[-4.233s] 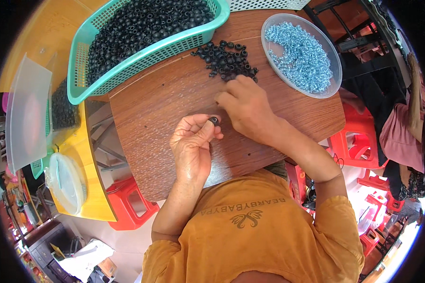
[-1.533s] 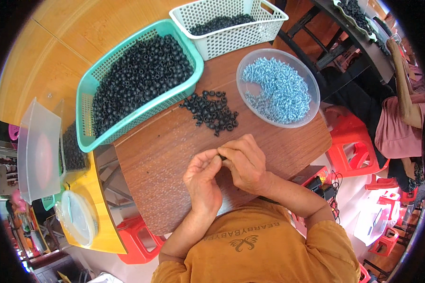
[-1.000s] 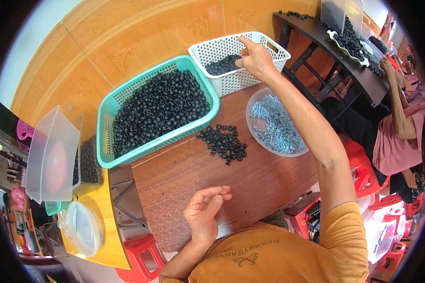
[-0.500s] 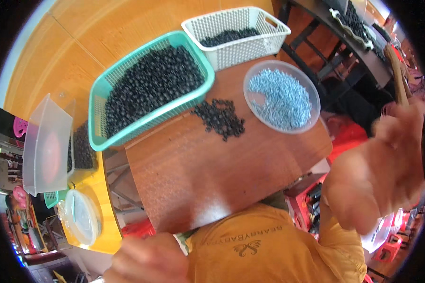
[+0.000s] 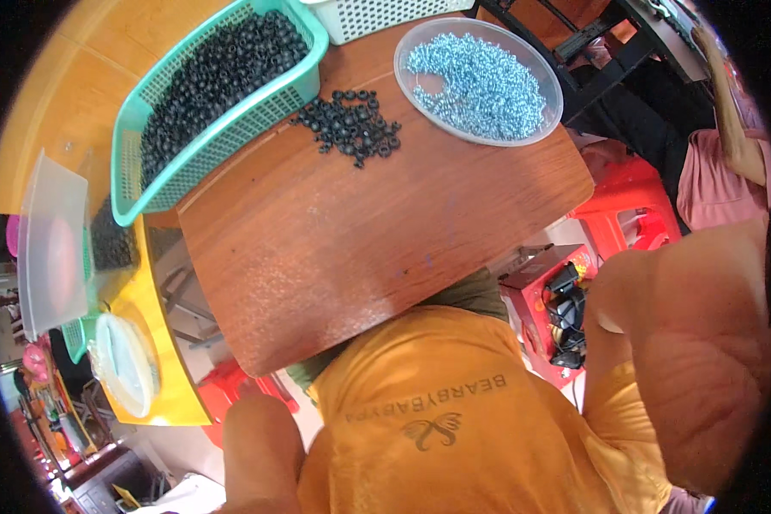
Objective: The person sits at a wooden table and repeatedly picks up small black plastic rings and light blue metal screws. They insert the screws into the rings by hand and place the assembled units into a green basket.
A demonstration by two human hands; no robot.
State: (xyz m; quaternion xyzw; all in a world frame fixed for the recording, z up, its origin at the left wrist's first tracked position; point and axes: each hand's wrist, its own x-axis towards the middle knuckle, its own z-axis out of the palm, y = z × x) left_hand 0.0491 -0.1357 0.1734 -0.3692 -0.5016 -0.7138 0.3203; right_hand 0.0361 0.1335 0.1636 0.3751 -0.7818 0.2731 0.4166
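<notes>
No fingers of mine show. My left arm [image 5: 261,445] comes up bent at the lower left, and its hand lies outside the picture. On the right, a large, close part of my right hand or wrist [image 5: 702,368] fills the edge, its fingers hidden. Neither touches anything I can see. Before me stands a brown wooden table [image 5: 385,231]. A small heap of black beads [image 5: 351,128] lies loose on it. Right of the heap sits a round clear dish [image 5: 441,128] of shiny light blue beads [image 5: 488,86]. A green basket [image 5: 223,141] holds many black beads [image 5: 223,86].
Behind the dish is a white perforated basket [image 5: 377,19]. At left, a yellow tabletop [image 5: 167,343] carries clear plastic tubs [image 5: 56,248] and a round lidded container [image 5: 124,364]. Red stools [image 5: 630,206], a red box [image 5: 531,317] and another person's arm [image 5: 732,128] are at right.
My view has shifted, so the table and baskets sit higher and further left. Both arms have risen toward me; the left hand has left the picture. Table items appear unmoved.
</notes>
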